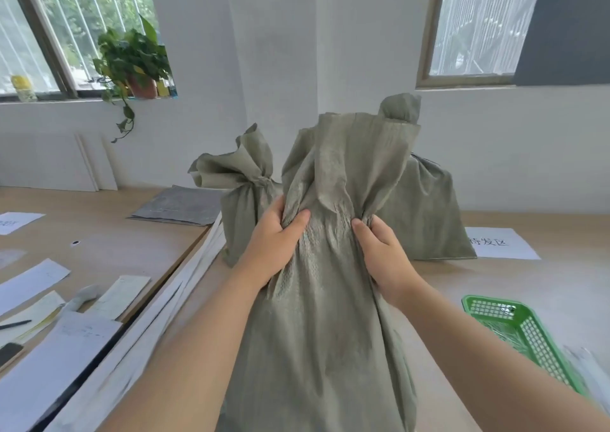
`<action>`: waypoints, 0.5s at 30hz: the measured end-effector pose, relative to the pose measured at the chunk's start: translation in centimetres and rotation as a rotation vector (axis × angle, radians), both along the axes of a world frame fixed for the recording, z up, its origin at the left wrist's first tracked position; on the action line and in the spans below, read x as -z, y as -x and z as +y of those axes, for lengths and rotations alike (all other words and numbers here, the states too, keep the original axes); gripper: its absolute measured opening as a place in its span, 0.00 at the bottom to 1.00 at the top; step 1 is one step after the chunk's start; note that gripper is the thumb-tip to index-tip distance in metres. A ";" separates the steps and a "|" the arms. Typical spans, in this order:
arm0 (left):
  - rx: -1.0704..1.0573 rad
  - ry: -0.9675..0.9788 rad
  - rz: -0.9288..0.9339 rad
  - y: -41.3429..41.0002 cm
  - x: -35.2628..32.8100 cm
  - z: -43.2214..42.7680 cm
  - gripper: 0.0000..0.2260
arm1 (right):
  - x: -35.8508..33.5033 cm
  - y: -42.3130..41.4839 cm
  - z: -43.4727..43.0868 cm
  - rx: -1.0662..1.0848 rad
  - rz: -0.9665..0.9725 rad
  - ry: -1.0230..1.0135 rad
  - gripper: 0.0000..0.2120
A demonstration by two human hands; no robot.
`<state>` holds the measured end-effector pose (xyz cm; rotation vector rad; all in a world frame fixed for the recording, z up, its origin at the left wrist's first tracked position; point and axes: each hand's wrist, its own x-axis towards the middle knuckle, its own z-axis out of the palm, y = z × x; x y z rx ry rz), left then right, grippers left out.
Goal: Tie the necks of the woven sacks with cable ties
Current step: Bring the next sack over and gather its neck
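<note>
A grey-green woven sack [325,316] stands upright on the table right in front of me, its open top fanning out above my hands. My left hand [275,245] grips the left side of its neck, thumb across the front. My right hand [383,256] grips the right side, bunching the cloth. Behind it on the left stands a second sack [244,200] with a gathered, tied neck. A third sack [425,210] sits behind on the right, its neck also gathered. No cable tie shows in either hand.
A green plastic basket [525,332] lies at the right near the table's front. A white label sheet [501,243] sits by the right sack. Papers, a pen and flat grey bags [185,205] cover the lower desk at left. A potted plant [135,62] is on the windowsill.
</note>
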<state>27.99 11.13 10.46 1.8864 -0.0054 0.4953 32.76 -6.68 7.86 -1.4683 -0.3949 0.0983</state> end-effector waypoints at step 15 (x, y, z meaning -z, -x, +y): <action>0.175 0.065 0.075 -1.0 3.8 -22.0 0.08 | 4.7 3.1 -19.4 0.215 0.188 -0.054 0.09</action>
